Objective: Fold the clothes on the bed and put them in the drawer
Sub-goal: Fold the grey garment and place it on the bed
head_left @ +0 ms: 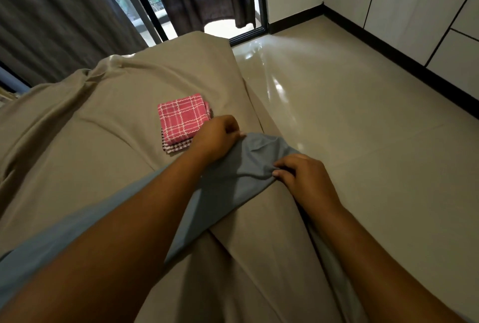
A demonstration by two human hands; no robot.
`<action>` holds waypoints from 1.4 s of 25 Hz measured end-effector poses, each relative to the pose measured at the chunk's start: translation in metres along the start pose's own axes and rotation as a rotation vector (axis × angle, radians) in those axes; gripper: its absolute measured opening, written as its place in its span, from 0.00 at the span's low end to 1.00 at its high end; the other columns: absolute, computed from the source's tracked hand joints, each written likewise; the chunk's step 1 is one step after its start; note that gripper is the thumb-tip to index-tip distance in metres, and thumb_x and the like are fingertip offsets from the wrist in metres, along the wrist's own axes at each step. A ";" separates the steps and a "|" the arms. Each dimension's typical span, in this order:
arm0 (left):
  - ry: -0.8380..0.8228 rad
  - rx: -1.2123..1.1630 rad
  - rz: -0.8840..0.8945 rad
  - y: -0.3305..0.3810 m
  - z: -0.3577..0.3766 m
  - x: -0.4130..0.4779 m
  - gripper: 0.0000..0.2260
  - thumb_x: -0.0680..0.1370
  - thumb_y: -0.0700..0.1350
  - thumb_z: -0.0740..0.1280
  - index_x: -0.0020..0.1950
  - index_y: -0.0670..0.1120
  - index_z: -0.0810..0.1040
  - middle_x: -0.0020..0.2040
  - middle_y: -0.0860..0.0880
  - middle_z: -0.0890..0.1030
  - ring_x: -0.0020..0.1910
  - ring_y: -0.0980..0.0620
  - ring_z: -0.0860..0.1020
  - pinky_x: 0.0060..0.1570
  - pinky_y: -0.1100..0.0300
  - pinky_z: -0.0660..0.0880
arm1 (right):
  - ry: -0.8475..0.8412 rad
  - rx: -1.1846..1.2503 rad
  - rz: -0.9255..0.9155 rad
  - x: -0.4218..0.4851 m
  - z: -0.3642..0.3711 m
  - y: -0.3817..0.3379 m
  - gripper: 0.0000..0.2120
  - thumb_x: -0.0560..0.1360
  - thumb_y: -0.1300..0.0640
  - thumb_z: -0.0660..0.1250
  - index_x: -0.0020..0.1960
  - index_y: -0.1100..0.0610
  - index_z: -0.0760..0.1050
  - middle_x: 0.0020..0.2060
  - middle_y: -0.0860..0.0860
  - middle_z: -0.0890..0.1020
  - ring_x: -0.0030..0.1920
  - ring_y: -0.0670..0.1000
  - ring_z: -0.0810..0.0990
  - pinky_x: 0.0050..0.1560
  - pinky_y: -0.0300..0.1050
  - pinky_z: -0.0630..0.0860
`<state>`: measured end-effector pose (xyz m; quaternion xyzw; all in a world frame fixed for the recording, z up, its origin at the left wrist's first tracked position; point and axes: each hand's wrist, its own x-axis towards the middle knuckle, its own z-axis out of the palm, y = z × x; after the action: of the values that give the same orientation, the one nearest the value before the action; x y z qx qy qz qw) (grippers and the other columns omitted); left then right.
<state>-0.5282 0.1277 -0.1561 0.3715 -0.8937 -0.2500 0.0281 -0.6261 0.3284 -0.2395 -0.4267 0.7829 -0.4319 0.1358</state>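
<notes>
Blue-grey cloth (233,180) lies across bed (77,141) near its right edge, top hem lifted. Left hand (217,136) pinches far corner; right hand (303,175) pinches near corner. 2 folded checked cloths (182,120) stacked just beyond. Tiled floor (350,115) borders right.
</notes>
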 end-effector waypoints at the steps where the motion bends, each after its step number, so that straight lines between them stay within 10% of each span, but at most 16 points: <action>1: 0.101 -0.056 -0.009 0.003 -0.002 0.003 0.08 0.82 0.50 0.67 0.53 0.46 0.78 0.44 0.52 0.78 0.42 0.55 0.76 0.43 0.59 0.73 | 0.076 -0.002 -0.034 0.001 0.000 -0.001 0.06 0.75 0.57 0.75 0.51 0.56 0.86 0.47 0.52 0.85 0.48 0.51 0.82 0.50 0.38 0.76; 4: 0.342 -0.062 -0.076 0.008 -0.003 0.009 0.08 0.85 0.49 0.62 0.54 0.45 0.74 0.42 0.51 0.75 0.40 0.53 0.74 0.41 0.58 0.70 | 0.225 -0.020 -0.083 0.002 0.004 -0.004 0.03 0.77 0.58 0.72 0.46 0.57 0.82 0.46 0.52 0.82 0.45 0.50 0.80 0.47 0.43 0.78; 9: -0.017 0.070 -0.122 0.009 0.016 0.024 0.11 0.83 0.55 0.64 0.58 0.48 0.73 0.51 0.47 0.79 0.44 0.52 0.76 0.50 0.53 0.77 | 0.145 0.130 0.308 0.001 0.007 -0.002 0.10 0.80 0.48 0.69 0.44 0.53 0.80 0.44 0.49 0.81 0.43 0.47 0.80 0.46 0.45 0.80; 16: -0.246 0.196 -0.069 0.040 0.025 0.057 0.12 0.79 0.50 0.70 0.56 0.43 0.81 0.53 0.44 0.81 0.49 0.48 0.78 0.56 0.53 0.78 | 0.081 1.170 0.982 0.024 0.013 0.009 0.08 0.76 0.60 0.75 0.49 0.58 0.76 0.46 0.56 0.82 0.41 0.50 0.81 0.35 0.38 0.79; 22: -0.017 -0.005 -0.043 0.039 0.043 0.075 0.07 0.82 0.48 0.67 0.54 0.45 0.80 0.51 0.47 0.81 0.50 0.49 0.77 0.53 0.55 0.74 | 0.471 1.005 1.010 0.022 0.019 0.014 0.02 0.76 0.61 0.68 0.46 0.57 0.76 0.33 0.52 0.76 0.28 0.48 0.69 0.25 0.40 0.69; 30: -0.270 0.370 0.074 0.034 0.056 0.076 0.12 0.75 0.61 0.71 0.49 0.55 0.79 0.50 0.51 0.80 0.52 0.48 0.77 0.59 0.45 0.75 | 0.268 1.077 1.119 0.029 0.021 0.031 0.07 0.78 0.55 0.71 0.52 0.59 0.80 0.39 0.54 0.79 0.26 0.47 0.69 0.23 0.37 0.68; 35: -0.019 0.301 0.109 0.042 0.066 0.069 0.07 0.82 0.55 0.63 0.52 0.52 0.76 0.49 0.49 0.80 0.51 0.45 0.79 0.58 0.46 0.74 | 0.539 1.021 1.130 0.027 0.025 0.034 0.10 0.77 0.67 0.62 0.57 0.59 0.75 0.38 0.54 0.77 0.29 0.49 0.71 0.22 0.36 0.68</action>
<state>-0.6209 0.1347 -0.2037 0.3199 -0.9402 -0.1150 -0.0228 -0.6463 0.3024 -0.2772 0.2670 0.5923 -0.6903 0.3184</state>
